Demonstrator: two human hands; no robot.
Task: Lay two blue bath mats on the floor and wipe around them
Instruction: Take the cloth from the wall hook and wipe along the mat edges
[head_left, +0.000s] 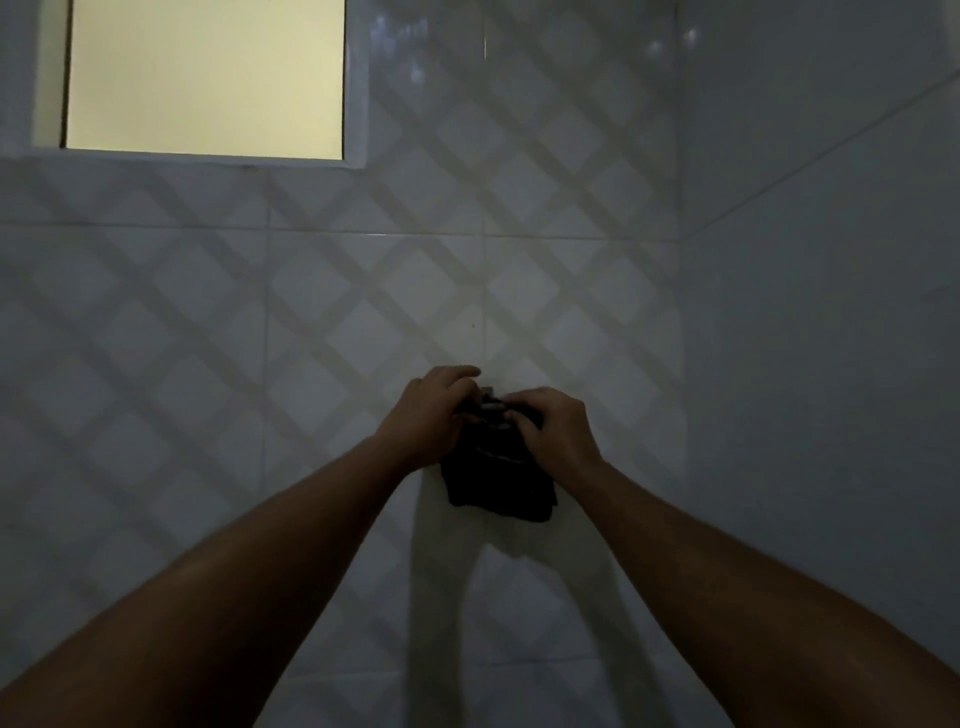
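The pale glazed tile wall (208, 364), crossed by a diamond lattice pattern, fills the view beyond the fingertips, and a plain side wall (831, 312) meets it well off to the right of them. A white-framed window (208, 78) with a yellowish pane sits high above and to the left of the fingers. Both bare forearms reach up and forward to one spot on the wall.

A small dark cloth (498, 483) of soft fabric hangs flat against the tiles, with its body below the fingers and its top edge bunched between them. The left hand (426, 415) curls its fingers (457, 374) over the upper left of that bunch. The right hand (556, 431) pinches the upper right with bent fingers (519, 400). A small grey fitting (487, 389) shows just between the two sets of fingertips. It is probably a hook or peg, though the light is too dim to be sure.

The blue bath mats are not in view, and neither is the floor.

The step in hand looks like working the cloth at this fitting, and whether it is going on or coming off cannot be told. To do it well, one hand should hold the bunch steady while the other guides the fabric straight along the fitting. A sideways pull could snag or tear the fabric.
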